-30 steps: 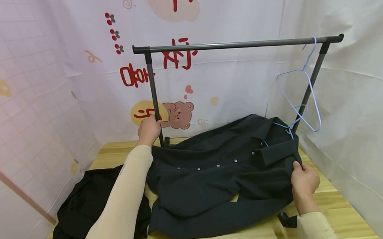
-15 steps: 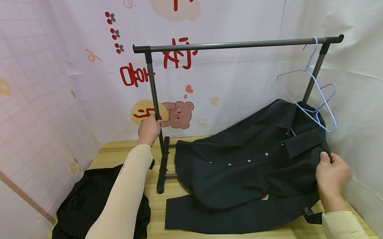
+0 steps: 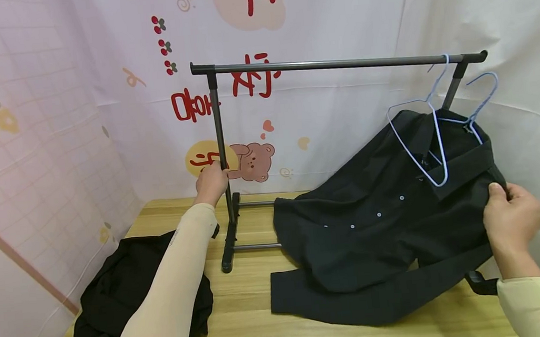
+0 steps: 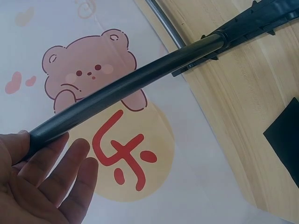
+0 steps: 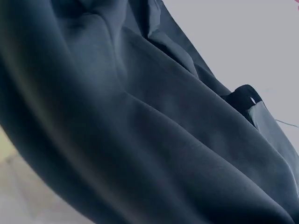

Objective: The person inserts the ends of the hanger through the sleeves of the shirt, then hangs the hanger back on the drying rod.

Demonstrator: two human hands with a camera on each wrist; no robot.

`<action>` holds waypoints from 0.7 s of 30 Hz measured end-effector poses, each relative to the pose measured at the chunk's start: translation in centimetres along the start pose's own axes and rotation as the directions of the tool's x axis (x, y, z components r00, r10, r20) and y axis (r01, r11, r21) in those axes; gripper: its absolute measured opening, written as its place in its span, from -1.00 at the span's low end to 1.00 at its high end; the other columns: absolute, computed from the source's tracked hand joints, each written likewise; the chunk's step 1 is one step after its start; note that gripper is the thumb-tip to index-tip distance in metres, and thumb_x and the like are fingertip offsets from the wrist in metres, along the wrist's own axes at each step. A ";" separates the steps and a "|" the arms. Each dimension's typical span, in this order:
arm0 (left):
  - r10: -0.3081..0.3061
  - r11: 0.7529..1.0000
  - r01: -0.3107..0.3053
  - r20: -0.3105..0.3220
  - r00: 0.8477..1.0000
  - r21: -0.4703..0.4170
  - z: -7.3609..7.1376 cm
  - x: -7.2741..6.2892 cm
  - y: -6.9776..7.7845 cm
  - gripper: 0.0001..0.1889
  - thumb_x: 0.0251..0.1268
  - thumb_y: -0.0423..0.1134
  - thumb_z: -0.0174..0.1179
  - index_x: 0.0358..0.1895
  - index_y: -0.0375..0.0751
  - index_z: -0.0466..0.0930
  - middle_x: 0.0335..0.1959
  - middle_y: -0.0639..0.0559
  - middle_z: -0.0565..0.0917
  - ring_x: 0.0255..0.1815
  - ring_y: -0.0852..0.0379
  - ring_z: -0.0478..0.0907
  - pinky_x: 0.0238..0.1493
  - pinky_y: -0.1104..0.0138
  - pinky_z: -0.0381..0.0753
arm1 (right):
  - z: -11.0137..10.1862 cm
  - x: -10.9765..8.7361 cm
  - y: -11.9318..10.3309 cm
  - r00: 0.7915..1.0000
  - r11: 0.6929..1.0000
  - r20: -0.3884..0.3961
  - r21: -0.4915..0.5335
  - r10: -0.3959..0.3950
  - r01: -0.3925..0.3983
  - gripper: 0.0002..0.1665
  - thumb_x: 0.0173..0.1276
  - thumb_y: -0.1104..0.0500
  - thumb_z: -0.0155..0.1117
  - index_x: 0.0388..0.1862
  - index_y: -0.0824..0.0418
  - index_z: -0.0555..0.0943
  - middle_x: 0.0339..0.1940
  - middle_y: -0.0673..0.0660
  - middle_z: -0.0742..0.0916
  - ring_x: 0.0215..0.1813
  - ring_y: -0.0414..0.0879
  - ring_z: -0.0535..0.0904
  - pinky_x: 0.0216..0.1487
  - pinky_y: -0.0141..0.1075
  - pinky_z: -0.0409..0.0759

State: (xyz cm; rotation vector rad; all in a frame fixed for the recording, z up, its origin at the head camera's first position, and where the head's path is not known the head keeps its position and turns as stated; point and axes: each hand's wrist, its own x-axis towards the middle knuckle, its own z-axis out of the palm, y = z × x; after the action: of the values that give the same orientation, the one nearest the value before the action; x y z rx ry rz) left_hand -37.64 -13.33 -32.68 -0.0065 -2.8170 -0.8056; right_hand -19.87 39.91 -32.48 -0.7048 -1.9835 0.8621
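My left hand [image 3: 211, 183] grips the left upright [image 3: 219, 125] of a dark clothes rack, thumb and index finger round the tube [image 4: 107, 95] in the left wrist view. At the right, my right hand [image 3: 514, 218] pinches the shoulder of a black button-up shirt [image 3: 367, 251] and holds its collar end raised. A light blue wire hanger [image 3: 486, 101] sits inside the shirt, its hook sticking out of the neck near the rack's right end. The shirt's hem and a sleeve trail on the table. Dark cloth [image 5: 154, 126] fills most of the right wrist view, hiding the fingers.
Another blue wire hanger [image 3: 441, 144] hangs from the right end of the rail [image 3: 338, 63], overlapping the shirt's collar. A crumpled black garment [image 3: 118, 297] lies at the left of the wooden table [image 3: 244, 318]. Printed white cloth [image 3: 334, 15] stands behind the rack.
My right hand has moved right and up, pulling the shirt and its hanger along. The collar end has risen, uncovering the rack's left foot and base bars. My left hand stays on the upright.
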 end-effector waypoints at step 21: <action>-0.001 1.000 0.001 0.002 1.000 -0.009 0.1 0.1 -0.1 -0.65 0.60 -0.13 -0.06 0.14 -0.35 0.49 -0.08 -0.26 0.65 -0.16 -0.21 0.62 -0.21 0.01 0.57 | -2.0 5.5 -8.7 0.990 0.987 0.050 -0.087 -0.134 0.138 -0.51 0.47 0.08 -0.01 -0.40 0.48 0.61 -0.87 -0.38 0.38 -0.47 -0.20 0.37 -0.44 -0.32 0.21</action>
State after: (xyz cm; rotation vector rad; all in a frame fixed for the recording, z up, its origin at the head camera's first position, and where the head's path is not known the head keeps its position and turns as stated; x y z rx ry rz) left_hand -37.80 -13.41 -32.77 -0.0076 -2.8157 -0.8194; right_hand -22.27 39.31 -22.26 -0.5973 -2.0950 0.7155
